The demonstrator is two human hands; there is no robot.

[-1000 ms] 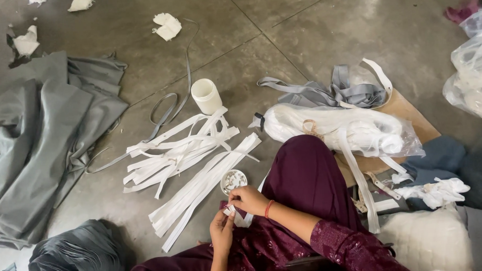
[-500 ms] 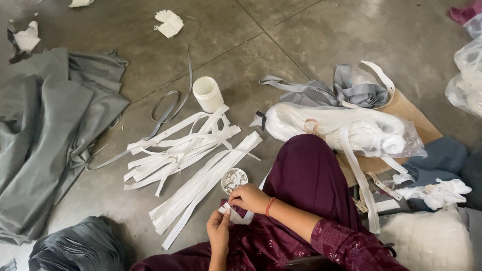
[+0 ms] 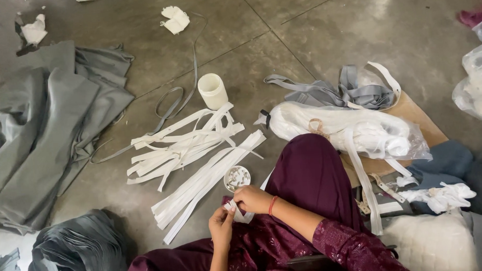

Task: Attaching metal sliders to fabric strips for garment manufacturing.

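White fabric strip is pinched between the fingertips of both hands, low in the frame above a maroon-clad lap. Left hand grips its lower end; right hand, with a red thread at the wrist, pinches the upper end. Just above sits a small round white dish of tiny pieces. Beside it on the grey concrete floor lie a loose pile of long white strips and a white plastic jar; grey cloth is heaped far left
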